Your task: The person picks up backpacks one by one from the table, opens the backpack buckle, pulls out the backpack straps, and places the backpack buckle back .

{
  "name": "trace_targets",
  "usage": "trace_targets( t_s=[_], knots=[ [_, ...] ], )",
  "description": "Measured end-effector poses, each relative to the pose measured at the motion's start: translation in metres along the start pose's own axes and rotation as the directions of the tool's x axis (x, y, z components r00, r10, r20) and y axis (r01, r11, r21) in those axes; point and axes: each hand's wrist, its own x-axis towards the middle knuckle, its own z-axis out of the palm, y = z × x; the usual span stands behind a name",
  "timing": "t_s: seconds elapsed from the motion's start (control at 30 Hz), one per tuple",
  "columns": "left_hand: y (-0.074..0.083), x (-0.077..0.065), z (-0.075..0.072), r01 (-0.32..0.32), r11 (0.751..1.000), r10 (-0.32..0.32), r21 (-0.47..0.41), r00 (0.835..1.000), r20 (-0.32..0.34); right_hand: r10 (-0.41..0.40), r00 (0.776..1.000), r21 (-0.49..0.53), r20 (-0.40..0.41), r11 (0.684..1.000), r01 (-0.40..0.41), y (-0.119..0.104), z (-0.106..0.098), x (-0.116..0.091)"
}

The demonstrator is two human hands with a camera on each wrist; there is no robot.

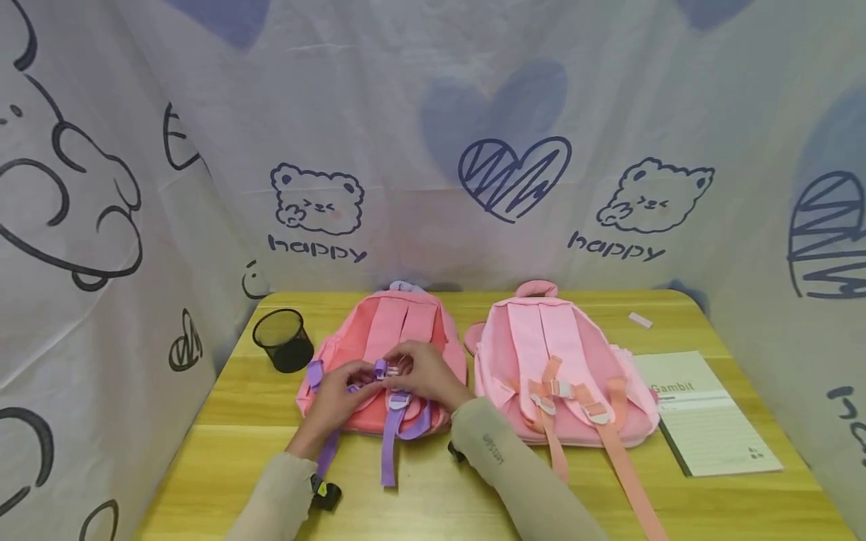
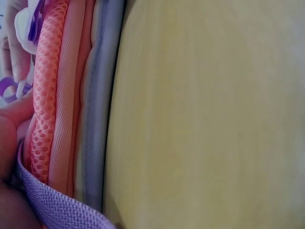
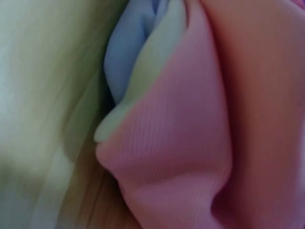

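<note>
A coral-pink backpack (image 1: 358,323) with purple straps lies straps-up on the table, left of centre in the head view. Over its lower middle, both hands meet at a white buckle (image 1: 391,371) on a purple strap. My left hand (image 1: 338,394) pinches the strap's left part near the buckle; fingers partly hide the grip. From the other side, my right hand (image 1: 428,372) pinches the buckle. Below them hangs a loose purple strap end (image 1: 389,458). The left wrist view shows the backpack's mesh edge (image 2: 45,95) and a purple strap (image 2: 62,200). Pink fabric (image 3: 176,124) fills much of the right wrist view.
To the right lies a lighter pink backpack (image 1: 497,346) with orange straps, its chest buckle (image 1: 560,388) fastened. A black mesh pen cup (image 1: 287,349) stands at the left. A notebook (image 1: 717,421) and a small pale-pink block (image 1: 640,321) are on the right side.
</note>
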Motion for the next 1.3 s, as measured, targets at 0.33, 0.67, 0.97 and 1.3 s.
trace_targets(
  t_s=[0.33, 0.67, 0.97, 1.3],
  knots=[
    [0.002, 0.002, -0.002, -0.029, 0.999, 0.029, 0.017, 0.999, 0.032, -0.008, 1.000, -0.100, -0.011, 0.995, 0.007, -0.001, 0.004, 0.000],
    [0.006, 0.002, -0.004, 0.006, 1.000, -0.007, 0.006, 0.998, 0.055, -0.001, 1.000, -0.024, -0.021, 1.000, 0.001, 0.003, 0.003, -0.001],
    [0.004, 0.002, -0.004, 0.005, 1.000, -0.005, 0.002, 0.999, 0.046, -0.014, 0.998, 0.046, -0.062, 0.999, 0.017, 0.001, -0.002, -0.003],
    [0.004, 0.002, -0.002, -0.047, 0.999, 0.046, 0.013, 0.997, 0.065, 0.001, 0.999, 0.075, -0.053, 0.997, 0.003, -0.006, -0.008, -0.005]
  ],
)
